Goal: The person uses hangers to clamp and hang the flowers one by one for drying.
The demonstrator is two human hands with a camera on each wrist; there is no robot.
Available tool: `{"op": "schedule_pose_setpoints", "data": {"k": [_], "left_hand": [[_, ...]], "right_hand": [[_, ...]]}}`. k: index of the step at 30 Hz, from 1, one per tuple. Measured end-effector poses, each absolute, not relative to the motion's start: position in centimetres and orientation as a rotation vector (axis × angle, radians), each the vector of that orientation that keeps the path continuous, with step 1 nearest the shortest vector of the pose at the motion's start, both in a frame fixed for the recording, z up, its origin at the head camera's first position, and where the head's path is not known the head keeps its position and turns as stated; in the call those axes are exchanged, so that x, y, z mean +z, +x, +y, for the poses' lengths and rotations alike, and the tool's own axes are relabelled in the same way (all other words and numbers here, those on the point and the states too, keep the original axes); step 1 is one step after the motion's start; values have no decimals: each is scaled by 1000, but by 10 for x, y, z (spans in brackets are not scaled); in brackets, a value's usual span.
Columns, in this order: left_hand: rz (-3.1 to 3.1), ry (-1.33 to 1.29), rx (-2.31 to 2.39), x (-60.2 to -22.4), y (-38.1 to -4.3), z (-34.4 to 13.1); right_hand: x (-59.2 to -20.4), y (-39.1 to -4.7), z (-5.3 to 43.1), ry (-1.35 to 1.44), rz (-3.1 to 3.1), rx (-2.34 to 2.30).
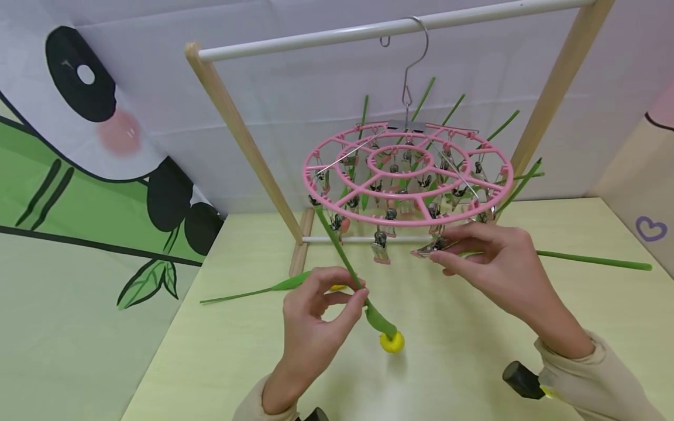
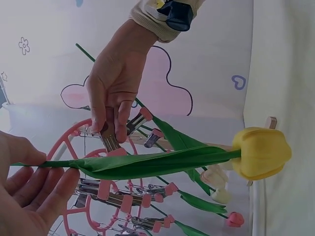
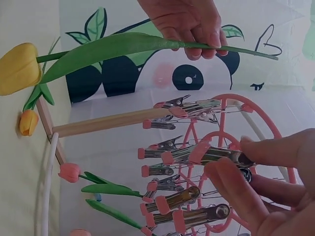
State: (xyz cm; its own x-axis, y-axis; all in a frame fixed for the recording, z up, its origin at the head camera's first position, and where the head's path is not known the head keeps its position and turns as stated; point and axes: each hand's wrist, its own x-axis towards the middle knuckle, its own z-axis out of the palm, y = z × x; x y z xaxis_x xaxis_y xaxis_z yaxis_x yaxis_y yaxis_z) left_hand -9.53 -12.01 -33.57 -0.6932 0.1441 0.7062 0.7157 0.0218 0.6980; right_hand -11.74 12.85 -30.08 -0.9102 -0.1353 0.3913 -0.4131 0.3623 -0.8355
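My left hand (image 1: 321, 316) pinches the green stem of an artificial tulip (image 1: 392, 342) between thumb and fingers. The tulip's yellow head points down toward the table, and its stem slants up toward the left of a pink round clip hanger (image 1: 408, 223). In the left wrist view, the tulip's long leaf (image 2: 147, 164) crosses in front of the clips. At the hanger's near right side, my right hand (image 1: 497, 263) pinches a metal clip (image 3: 211, 155) with pink tips. Nothing shows between that clip's tips.
The hanger hangs by a metal hook (image 1: 417, 58) from a white rod (image 1: 316, 40) on a wooden frame (image 1: 247, 146). More tulips hang from its clips, one with a pink head (image 3: 69, 172). An orange-yellow tulip (image 3: 28, 123) lies on the table. One green stem (image 1: 595, 258) extends right.
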Motion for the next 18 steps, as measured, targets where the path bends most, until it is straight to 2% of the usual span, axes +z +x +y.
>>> {"op": "schedule_pose_setpoints", "data": {"k": [9, 18], "left_hand": [[-1846, -869, -1722, -333, -97, -118], [-1807, -892, -1771, -331, -101, -113]], "right_hand": [[-299, -116, 134, 419, -2432, 1713], [-303, -118, 139, 462, -2386, 1728]]}}
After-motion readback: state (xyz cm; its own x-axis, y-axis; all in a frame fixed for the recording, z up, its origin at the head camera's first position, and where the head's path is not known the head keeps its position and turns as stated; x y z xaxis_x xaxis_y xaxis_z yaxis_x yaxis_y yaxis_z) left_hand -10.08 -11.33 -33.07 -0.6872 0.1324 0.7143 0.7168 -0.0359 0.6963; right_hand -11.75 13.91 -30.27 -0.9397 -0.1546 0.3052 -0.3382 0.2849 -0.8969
